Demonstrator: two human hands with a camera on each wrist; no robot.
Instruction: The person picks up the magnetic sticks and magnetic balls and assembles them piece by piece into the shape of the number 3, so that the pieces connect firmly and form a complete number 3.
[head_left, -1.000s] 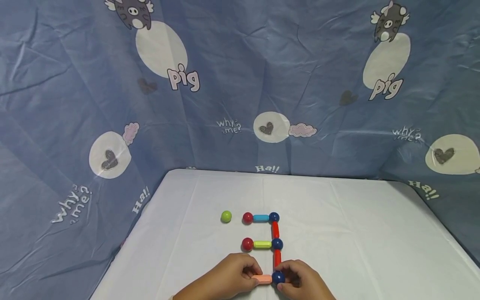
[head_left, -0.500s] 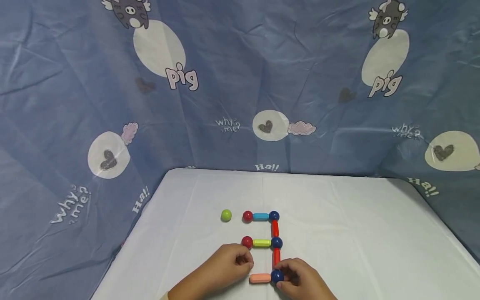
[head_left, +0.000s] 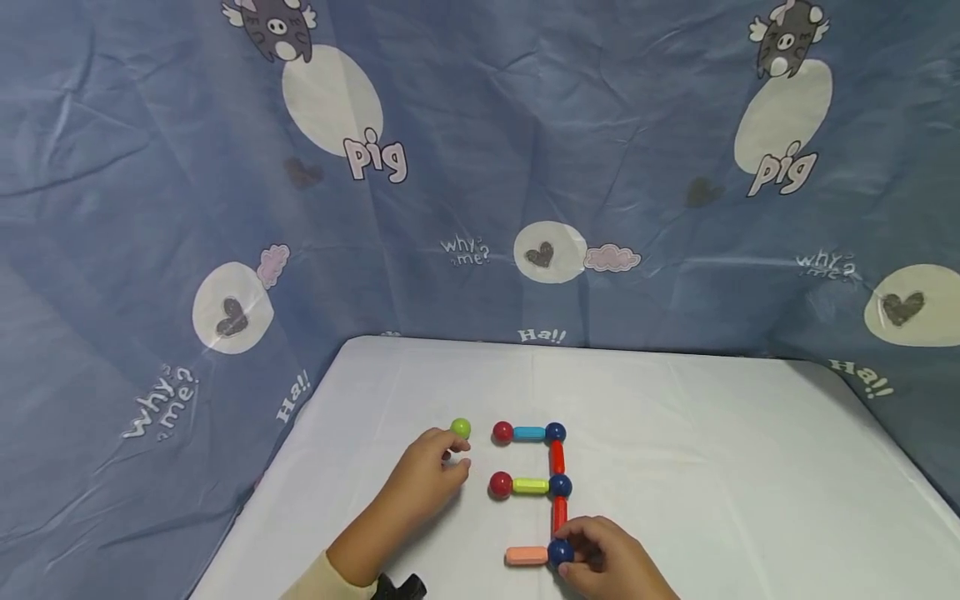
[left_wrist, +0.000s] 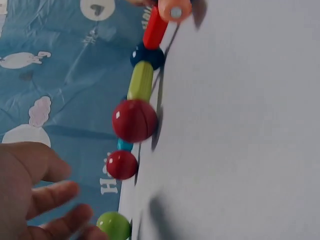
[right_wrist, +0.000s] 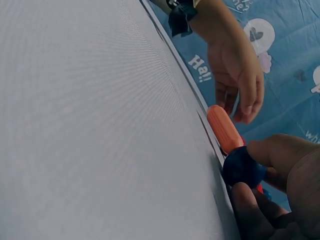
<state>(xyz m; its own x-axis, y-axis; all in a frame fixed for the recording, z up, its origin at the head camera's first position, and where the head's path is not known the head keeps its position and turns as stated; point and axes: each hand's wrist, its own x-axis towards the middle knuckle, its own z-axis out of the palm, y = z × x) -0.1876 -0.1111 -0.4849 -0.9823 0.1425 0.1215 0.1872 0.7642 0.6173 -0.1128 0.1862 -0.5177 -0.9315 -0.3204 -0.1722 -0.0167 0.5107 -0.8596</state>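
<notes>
My left hand (head_left: 426, 477), fingers parted and holding nothing, is beside a loose green ball (head_left: 461, 427). In the left wrist view its fingertips are close to the green ball (left_wrist: 114, 226); whether they touch it I cannot tell. My right hand (head_left: 613, 557) pinches the nearest dark blue ball (head_left: 558, 552) between thumb and fingers. From that ball a salmon rod (head_left: 527, 556) points left, its far end bare. Two red rods (head_left: 559, 514) link three blue balls in a column. A yellow-green rod (head_left: 531, 486) and a light blue rod (head_left: 529, 433) branch left, each ending in a red ball (head_left: 501, 485).
The shape lies on a white-covered table (head_left: 712, 483). Behind and at the sides hangs a blue curtain (head_left: 450, 167) with pig prints. A black wrist strap piece (head_left: 401, 587) shows by the left sleeve.
My left hand has let go of the salmon rod and moved forward and left to the green ball, its fingers spreading. My right hand has stayed on the near blue ball.
</notes>
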